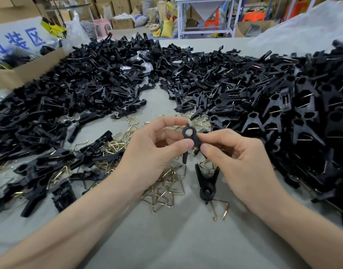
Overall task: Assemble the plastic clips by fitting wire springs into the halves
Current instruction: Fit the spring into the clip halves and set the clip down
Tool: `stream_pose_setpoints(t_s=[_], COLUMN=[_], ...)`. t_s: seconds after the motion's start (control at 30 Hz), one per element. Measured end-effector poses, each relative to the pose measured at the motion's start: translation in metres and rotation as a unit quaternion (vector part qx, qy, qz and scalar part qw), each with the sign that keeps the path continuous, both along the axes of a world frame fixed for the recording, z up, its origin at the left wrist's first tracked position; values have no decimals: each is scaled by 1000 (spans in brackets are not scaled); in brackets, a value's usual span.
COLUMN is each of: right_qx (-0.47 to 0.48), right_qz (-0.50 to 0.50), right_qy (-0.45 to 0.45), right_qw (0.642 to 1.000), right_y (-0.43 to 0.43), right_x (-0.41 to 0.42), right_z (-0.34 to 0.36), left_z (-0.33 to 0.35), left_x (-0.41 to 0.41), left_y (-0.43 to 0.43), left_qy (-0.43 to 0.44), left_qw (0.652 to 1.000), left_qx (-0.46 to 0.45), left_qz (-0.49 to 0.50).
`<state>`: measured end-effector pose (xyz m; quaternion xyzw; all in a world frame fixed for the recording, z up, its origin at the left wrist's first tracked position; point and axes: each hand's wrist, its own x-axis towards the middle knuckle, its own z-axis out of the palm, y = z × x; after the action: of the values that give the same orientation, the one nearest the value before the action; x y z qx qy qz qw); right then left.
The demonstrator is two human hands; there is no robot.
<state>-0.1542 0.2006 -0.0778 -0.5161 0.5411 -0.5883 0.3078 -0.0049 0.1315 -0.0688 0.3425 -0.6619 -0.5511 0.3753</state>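
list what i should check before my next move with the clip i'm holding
1. Grip on the held clip: left hand and right hand both pinch it, ok.
2. Spring seated in the held clip: mostly hidden by the thumbs, cannot tell.
3. Loose wire springs within reach on the table: ok.
4. Stock in the pile of halves at left: ok.
5. Space under the hands free: a finished clip lies there, not ok.

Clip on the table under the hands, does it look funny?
Yes. That clip has a wire spring poking out past its ring end, not tucked between the halves. It may just lie beside it; hard to tell.
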Motion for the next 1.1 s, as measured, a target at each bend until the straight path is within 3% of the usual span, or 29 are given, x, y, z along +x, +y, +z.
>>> stream_pose_setpoints(t_s=[0.17,0.37,0.43,0.5,0.6,0.7,1.0,1.1], right_qx=[11,21,-9,1,76,92,159,158], right_qz=[28,13,-28,-56,-5,41,38,40], right_qy=[30,-141,-80,86,308,413,409,343], right_qw=[999,990,996,995,948,905,898,925], right_y=[-1,-2,-2,-2,-3,-4,-5,-1], right_x=[-5,-15,-25,-33,-33,-29,-23,-26], right_z=[5,13,17,19,15,9,17,19], left_z=[5,9,11,13,17,15,8,5], left_x=[2,4,4,6,7,7,4,2], left_y=[-1,1,-1,-5,-8,-9,-5,-3], left_qy=[-16,20,44,35,-14,-39,-72,-63], left_qw=[998,995,998,998,994,991,988,986], left_qx=[-9,-16,-14,-44,-89,-96,-135,-150], left_qz=[-68,-94,-47,14,68,80,26,28])
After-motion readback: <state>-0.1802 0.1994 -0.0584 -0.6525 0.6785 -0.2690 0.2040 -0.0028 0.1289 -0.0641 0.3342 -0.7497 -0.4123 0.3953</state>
